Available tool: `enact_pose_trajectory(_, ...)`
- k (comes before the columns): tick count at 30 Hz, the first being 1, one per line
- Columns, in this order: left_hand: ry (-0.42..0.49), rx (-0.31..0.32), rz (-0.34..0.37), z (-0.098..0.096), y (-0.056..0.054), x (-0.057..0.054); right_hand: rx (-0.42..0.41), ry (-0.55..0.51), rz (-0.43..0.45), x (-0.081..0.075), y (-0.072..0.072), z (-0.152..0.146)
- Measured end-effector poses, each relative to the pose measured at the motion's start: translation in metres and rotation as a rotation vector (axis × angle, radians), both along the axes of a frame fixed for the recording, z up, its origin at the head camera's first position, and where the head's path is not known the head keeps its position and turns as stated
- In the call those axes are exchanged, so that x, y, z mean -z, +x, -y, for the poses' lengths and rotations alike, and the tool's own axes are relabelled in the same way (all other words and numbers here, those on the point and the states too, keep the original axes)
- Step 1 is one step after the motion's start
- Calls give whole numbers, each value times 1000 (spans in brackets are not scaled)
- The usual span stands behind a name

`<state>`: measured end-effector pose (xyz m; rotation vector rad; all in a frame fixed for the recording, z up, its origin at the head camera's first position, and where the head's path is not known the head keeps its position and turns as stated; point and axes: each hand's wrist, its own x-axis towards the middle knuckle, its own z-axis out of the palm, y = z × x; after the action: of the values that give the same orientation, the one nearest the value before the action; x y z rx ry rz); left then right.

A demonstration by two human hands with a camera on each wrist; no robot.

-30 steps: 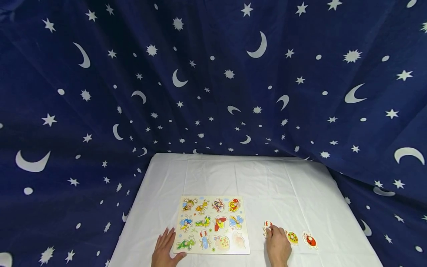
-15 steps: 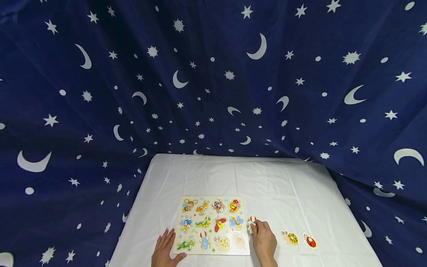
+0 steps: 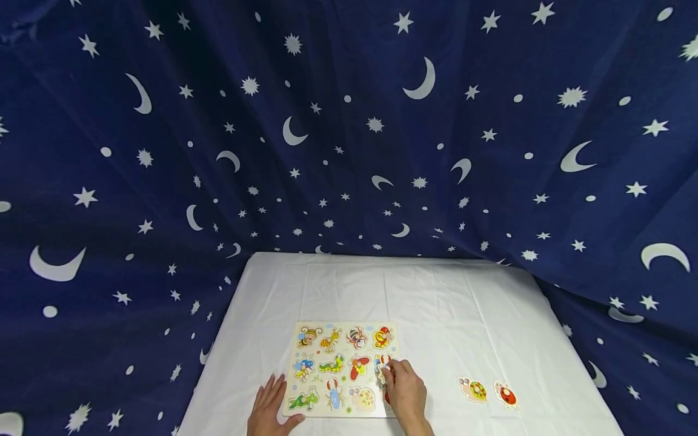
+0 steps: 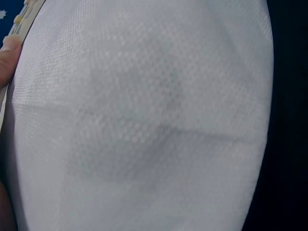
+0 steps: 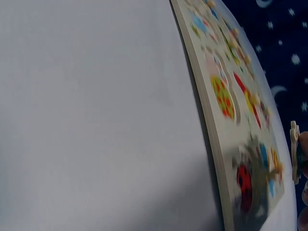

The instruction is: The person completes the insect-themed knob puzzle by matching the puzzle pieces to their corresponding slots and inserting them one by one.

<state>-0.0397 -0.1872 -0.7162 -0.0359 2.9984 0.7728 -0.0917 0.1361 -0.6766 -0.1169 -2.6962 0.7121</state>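
Observation:
A wooden insect puzzle board (image 3: 345,347) lies on the white-covered table, most of its spaces showing knobbed insect pieces. My left hand (image 3: 268,409) rests at its lower left corner, fingers straight, thumb (image 4: 10,55) on the board's edge in the left wrist view. My right hand (image 3: 406,393) pinches a stag beetle piece (image 3: 384,362) with red horns above the board's right side. In the right wrist view that piece (image 5: 294,151) appears edge-on, raised over the board. The front row has a stag beetle picture (image 3: 334,395) and a snail picture (image 3: 362,398); my right hand partly covers the ladybird picture (image 5: 244,187).
To the right of the board, a snail piece (image 3: 472,390) and a red ladybird piece (image 3: 506,395) lie side by side on the white cloth (image 3: 436,297). Dark blue curtains (image 3: 349,151) with stars and moons surround the table at the back and sides.
My right hand has lifted the stag beetle piece from beside the snail piece and carried it left, over the board's right side. The left hand has stayed in place.

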Motion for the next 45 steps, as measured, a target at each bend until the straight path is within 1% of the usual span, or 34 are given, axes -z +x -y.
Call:
enact_pose_trajectory(4,-3,2,-13,1,-1,0,-58,1,-20,-3,0,17)
enact_pose_trajectory(8,20,6,-3,2,-2,-1,-136,22,-85,-3,2,35)
enact_pose_trajectory(11,32,6,-7,2,-2,-1,-185,47,-111,-2,4,49)
enact_pose_trajectory(13,32,8,-13,2,-2,-1,-212,61,-102,-1,5,58)
enact_pose_trajectory(18,34,3,8,1,-3,-2,-275,76,-58,2,9,75)
enact_pose_trajectory(23,31,0,29,0,-4,-4,-332,86,-21,6,14,84)
enact_pose_trajectory(28,27,4,8,-2,-6,-5,-340,69,-9,9,14,88)
enact_pose_trajectory(30,30,2,-18,-2,-6,-4,-338,69,-3,9,14,90)
enact_pose_trajectory(33,18,0,-78,-3,-4,-1,-328,82,14,9,13,92)
enact_pose_trajectory(35,0,10,-106,-2,-4,1,-328,82,32,9,13,94)
enact_pose_trajectory(37,-14,10,-104,-1,-3,2,-335,81,49,9,13,96)
enact_pose_trajectory(42,-3,-6,-35,1,-2,2,-349,91,102,10,15,102)
enact_pose_trajectory(45,-7,1,-40,1,-1,1,-336,96,118,11,15,104)
